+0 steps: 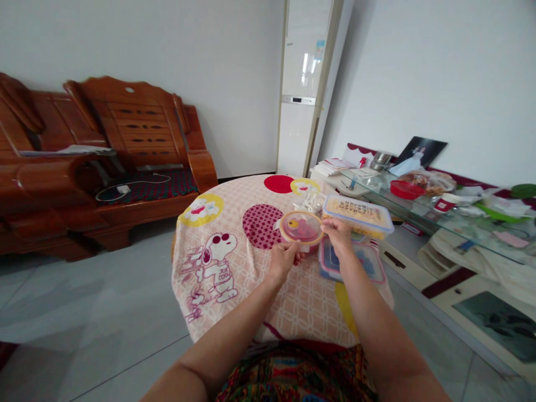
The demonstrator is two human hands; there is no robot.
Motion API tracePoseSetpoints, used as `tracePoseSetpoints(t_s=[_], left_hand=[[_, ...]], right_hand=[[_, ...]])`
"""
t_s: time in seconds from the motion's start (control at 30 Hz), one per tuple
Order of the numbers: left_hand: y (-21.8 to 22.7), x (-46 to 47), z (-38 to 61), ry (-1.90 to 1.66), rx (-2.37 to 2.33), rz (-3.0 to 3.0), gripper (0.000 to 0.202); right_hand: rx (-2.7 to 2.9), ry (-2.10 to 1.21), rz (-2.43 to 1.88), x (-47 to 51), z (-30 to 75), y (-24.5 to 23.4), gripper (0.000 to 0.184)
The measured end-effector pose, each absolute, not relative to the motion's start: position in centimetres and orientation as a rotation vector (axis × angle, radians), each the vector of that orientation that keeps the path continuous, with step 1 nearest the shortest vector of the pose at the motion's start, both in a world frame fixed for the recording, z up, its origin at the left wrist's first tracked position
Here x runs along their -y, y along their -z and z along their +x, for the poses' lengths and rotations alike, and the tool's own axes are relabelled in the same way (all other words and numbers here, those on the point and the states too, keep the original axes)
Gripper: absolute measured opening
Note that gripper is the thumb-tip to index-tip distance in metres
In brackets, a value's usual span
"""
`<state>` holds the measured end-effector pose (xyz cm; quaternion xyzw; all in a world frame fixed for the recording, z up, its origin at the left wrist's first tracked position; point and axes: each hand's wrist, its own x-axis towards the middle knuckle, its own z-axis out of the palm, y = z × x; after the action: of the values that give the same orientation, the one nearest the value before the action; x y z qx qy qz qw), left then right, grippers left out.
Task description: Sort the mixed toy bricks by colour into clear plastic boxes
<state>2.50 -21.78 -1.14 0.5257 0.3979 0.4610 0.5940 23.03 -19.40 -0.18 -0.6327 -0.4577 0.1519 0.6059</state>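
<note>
Both my hands hold an oval clear lid (302, 230) with an orange rim and a round yellow vent. My left hand (285, 258) pinches its near left edge, and my right hand (336, 230) grips its right side. Under the lid shows a little of a reddish container (314, 247); whether lid and container touch, I cannot tell. Just right of my right hand lies a long box (355, 212) with a pale blue-rimmed lid and yellowish contents. A pink-rimmed box (374, 261) with blue inside stands nearer me, partly behind my forearm. Behind the lid is a clear bag (312, 202) of small white pieces.
A patterned cloth (259, 293) covers the round table. To the right, a glass-topped cabinet (452, 226) carries a red bowl (406, 190), a paper cup (444, 203) and bags. A wooden sofa (138, 128) stands at the left, and a tall white air conditioner (296, 134) at the back.
</note>
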Motion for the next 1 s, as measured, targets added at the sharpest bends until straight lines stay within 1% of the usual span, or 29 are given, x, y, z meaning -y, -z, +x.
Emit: tracePoseSetpoints(t_s=[0.2,0.3,0.4,0.53,0.6,0.67,0.73,0.8,0.87,0.9,1.0], left_hand=[[0.7,22.1,2.0,-1.002,-0.924,1.189,0.040],[0.0,21.8,1.4,-1.068,-0.855,1.260,0.040],[-1.6,21.0,1.1,-1.168,-0.783,1.249,0.039],[-4.4,18.8,-0.1,-1.334,-0.734,1.124,0.036],[-5.6,17.1,-1.7,-1.444,-0.764,1.114,0.034],[-6.8,15.0,-3.9,-1.602,-0.909,1.208,0.028],[-7.9,12.5,-6.3,-1.779,-1.223,1.444,0.019],[-8.6,10.0,-8.5,-1.836,-1.603,1.694,0.012],[-8.2,7.6,-10.3,-1.636,-1.919,1.890,0.006],[-7.5,6.6,-11.0,-1.476,-2.005,1.967,0.010],[-4.0,4.4,-12.5,-1.015,-1.950,2.143,0.015]], right_hand=[[1.106,-0.314,-1.460,19.7,22.8,-0.2,0.031],[1.119,-0.286,-1.423,19.8,22.9,-0.3,0.034],[1.062,-0.268,-1.383,19.7,23.1,-0.2,0.039],[0.965,-0.428,-1.329,19.5,23.1,0.1,0.045],[0.943,-0.515,-1.306,19.4,23.1,0.1,0.045],[0.931,-0.534,-1.308,19.4,23.0,0.2,0.042],[0.919,-0.525,-1.316,19.3,22.9,0.3,0.039],[0.911,-0.516,-1.324,19.2,22.9,0.4,0.037],[0.919,-0.502,-1.334,19.2,22.8,0.6,0.037],[0.925,-0.501,-1.338,19.1,22.8,0.6,0.037],[0.937,-0.521,-1.338,19.2,22.8,0.5,0.038]])
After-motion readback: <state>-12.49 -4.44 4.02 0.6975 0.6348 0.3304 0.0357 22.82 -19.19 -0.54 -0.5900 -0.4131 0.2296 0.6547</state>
